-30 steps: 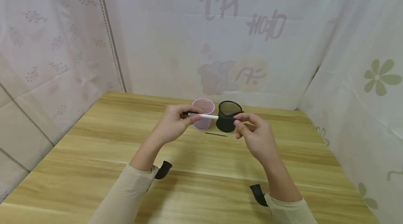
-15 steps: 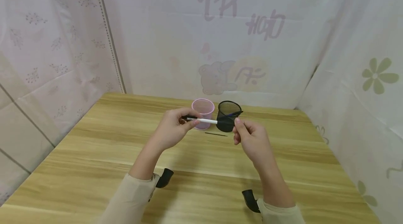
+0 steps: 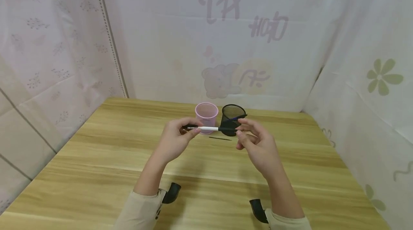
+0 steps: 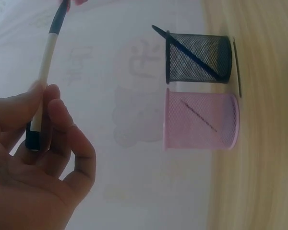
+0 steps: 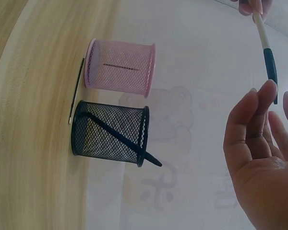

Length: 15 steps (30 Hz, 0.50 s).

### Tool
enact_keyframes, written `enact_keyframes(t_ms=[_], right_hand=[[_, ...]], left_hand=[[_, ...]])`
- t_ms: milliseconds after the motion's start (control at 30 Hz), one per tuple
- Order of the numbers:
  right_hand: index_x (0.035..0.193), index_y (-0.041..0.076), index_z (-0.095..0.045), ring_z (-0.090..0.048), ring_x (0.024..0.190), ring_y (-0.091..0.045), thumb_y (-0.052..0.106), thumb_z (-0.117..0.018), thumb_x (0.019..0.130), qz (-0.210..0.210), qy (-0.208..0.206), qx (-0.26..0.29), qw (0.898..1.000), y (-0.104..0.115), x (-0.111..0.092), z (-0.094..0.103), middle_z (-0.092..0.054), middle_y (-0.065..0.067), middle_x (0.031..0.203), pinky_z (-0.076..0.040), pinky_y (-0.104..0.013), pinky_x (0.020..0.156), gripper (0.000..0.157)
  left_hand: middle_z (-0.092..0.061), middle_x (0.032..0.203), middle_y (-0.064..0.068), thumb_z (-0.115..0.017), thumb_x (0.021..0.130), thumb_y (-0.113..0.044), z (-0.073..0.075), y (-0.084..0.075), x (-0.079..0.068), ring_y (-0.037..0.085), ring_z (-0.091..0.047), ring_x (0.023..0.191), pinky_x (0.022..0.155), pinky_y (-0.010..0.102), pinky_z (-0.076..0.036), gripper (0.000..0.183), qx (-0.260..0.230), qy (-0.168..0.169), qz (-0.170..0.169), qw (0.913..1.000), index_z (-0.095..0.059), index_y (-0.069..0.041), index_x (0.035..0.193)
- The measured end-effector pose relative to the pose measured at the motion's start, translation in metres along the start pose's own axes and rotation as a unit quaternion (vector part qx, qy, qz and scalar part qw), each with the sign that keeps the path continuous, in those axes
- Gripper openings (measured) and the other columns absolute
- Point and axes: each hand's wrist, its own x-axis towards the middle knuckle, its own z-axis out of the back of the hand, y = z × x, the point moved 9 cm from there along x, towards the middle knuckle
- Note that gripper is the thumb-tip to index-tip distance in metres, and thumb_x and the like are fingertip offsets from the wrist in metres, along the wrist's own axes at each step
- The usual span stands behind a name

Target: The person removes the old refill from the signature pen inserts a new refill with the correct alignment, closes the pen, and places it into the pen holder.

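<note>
My left hand point(image 3: 174, 140) pinches a pen point(image 3: 209, 128) with a white barrel and black ends, held level above the table in the head view. Thumb and fingertips grip it toward its left end; in the left wrist view the black end point(image 4: 32, 140) pokes out below them. At the pen's other black end point(image 5: 270, 64) is my right hand point(image 3: 261, 147), its fingertips right by the tip. The right wrist view shows a gap between its thumb and fingers. Behind the pen stand a pink mesh cup point(image 3: 207, 115) and a black mesh cup point(image 3: 233, 111).
A dark pen point(image 5: 116, 134) leans inside the black cup, its end above the rim. On the wooden table point(image 3: 116, 172), a thin dark rod point(image 3: 220, 138) lies in front of the cups. Printed curtains point(image 3: 167, 50) hang behind the table and at both sides.
Both hands and the pen have come slightly lower and nearer. The right fingers, which pinched the pen's black end, have loosened and spread. The cups stay put.
</note>
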Motion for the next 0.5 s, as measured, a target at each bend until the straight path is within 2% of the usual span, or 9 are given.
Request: enact_keyframes(t_ms=[133, 233, 367, 500], right_hand=[[0.148, 0.014, -0.061, -0.069, 0.077, -0.015, 0.008, -0.066, 0.105, 0.037, 0.005, 0.001, 0.999, 0.0023, -0.001, -0.0023, -0.065, -0.015, 0.133, -0.059, -0.024, 0.081, 0.043], [0.144, 0.012, -0.066, -0.067, 0.074, -0.015, 0.006, -0.067, 0.104, 0.045, -0.004, -0.003, 0.999, 0.0017, -0.0021, -0.0016, -0.067, -0.014, 0.129, -0.056, -0.023, 0.072, 0.04], [0.131, 0.008, -0.074, -0.065, 0.071, -0.011, 0.009, -0.07, 0.103, 0.035, -0.03, 0.001, 0.999, -0.0006, -0.0032, 0.0016, -0.071, -0.011, 0.116, -0.046, -0.024, 0.058, 0.028], [0.12, 0.008, -0.077, -0.065, 0.068, -0.011, 0.012, -0.072, 0.102, 0.029, -0.048, -0.012, 0.998, -0.0014, -0.0039, 0.0039, -0.07, -0.008, 0.093, -0.037, -0.024, 0.049, 0.019]], left_hand=[[-0.078, 0.104, 0.012, -0.075, 0.098, -0.005, 0.001, 0.0034, -0.0011, 0.016, -0.065, 0.086, 0.072, 0.023, -0.053, 0.013, -0.008, -0.004, 0.006, 0.9999, -0.081, -0.008, 0.109], [-0.078, 0.103, 0.012, -0.075, 0.098, -0.005, 0.0014, 0.0052, -0.0019, 0.017, -0.065, 0.084, 0.071, 0.023, -0.052, 0.013, -0.012, -0.005, 0.012, 0.9998, -0.08, -0.007, 0.11], [-0.078, 0.104, 0.012, -0.075, 0.098, -0.005, 0.0021, 0.0066, -0.0016, 0.017, -0.066, 0.084, 0.072, 0.023, -0.053, 0.013, -0.01, -0.01, 0.012, 0.9998, -0.08, -0.006, 0.11], [-0.078, 0.104, 0.012, -0.075, 0.097, -0.004, 0.0014, 0.0068, -0.0006, 0.016, -0.067, 0.084, 0.072, 0.023, -0.054, 0.013, -0.01, -0.01, 0.011, 0.9998, -0.08, -0.007, 0.109]])
